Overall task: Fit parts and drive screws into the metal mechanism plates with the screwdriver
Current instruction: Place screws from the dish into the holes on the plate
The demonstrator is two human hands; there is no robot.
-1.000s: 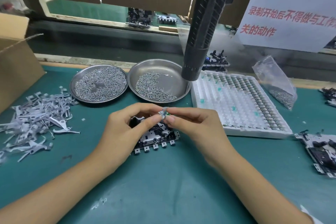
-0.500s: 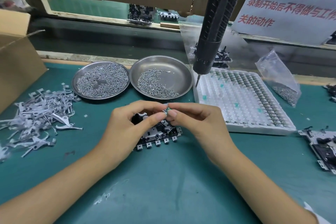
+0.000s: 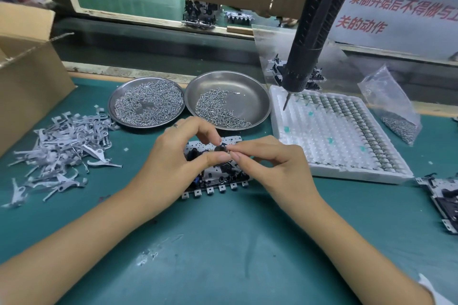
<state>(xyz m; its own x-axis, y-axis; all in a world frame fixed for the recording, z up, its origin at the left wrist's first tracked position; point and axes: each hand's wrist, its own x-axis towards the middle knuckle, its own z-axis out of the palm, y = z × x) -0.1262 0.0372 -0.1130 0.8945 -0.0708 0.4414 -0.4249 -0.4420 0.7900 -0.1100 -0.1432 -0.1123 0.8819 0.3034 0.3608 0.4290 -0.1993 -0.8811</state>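
Note:
A metal mechanism plate [image 3: 215,184] with black parts lies on the green mat in front of me. Above it, my left hand [image 3: 173,161] and my right hand [image 3: 275,168] meet fingertip to fingertip and together pinch a small dark round part [image 3: 221,148]. The black electric screwdriver [image 3: 312,32] hangs untouched at the upper right, its bit pointing down over the white tray [image 3: 347,173]. Most of the plate's middle is hidden by my fingers.
Two steel dishes [image 3: 119,96] [image 3: 257,96] of screws stand behind the plate. A heap of grey metal levers [image 3: 62,151] lies left, beside a cardboard box [image 3: 27,77]. A plastic bag of screws [image 3: 394,111] and another mechanism plate [image 3: 443,200] are at right.
The view has tilted and closed in, so the screwdriver's bit now shows. My hands stay together over the plate, turning the small part slightly between the fingertips.

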